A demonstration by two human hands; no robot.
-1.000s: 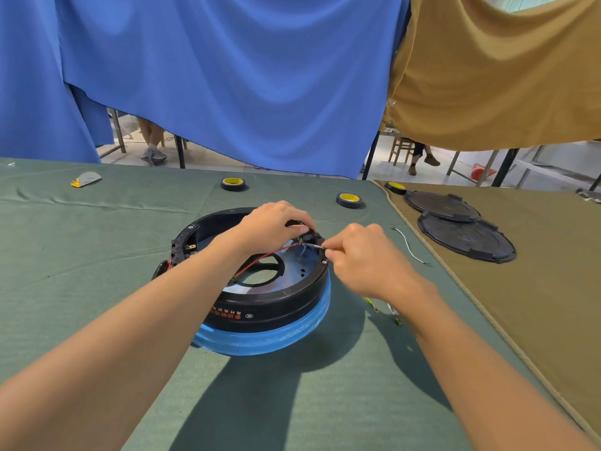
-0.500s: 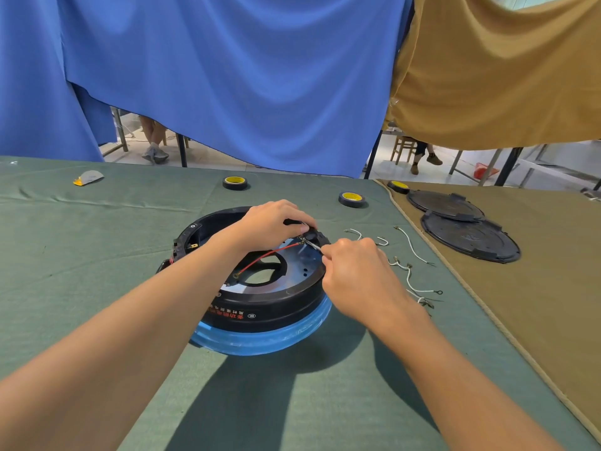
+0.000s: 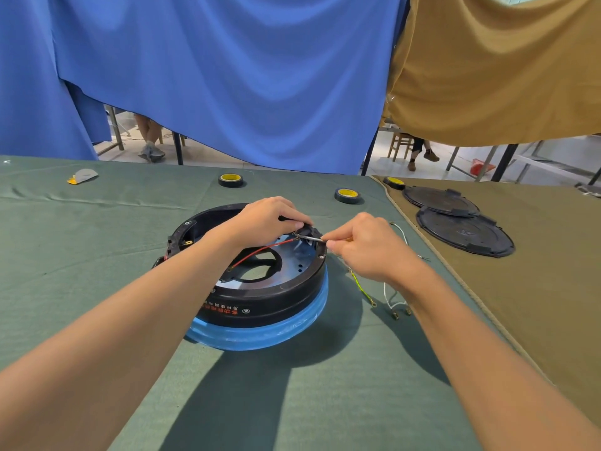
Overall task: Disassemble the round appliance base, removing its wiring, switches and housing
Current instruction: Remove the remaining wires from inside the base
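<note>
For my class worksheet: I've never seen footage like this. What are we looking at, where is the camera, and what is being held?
There is no machine. The single view comes from a camera worn on a person's head, looking down at their bare arms. On the green cloth sits a round black base with a blue band. The left hand grips its far rim; the right hand pinches a thin grey wire there. A red wire crosses inside. Nearby lie loose wires, tape rolls and two black covers.

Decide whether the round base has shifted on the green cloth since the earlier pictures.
No. The round base keeps its place: the nearer tape roll beyond it sits at the same gap from its far rim.
</note>
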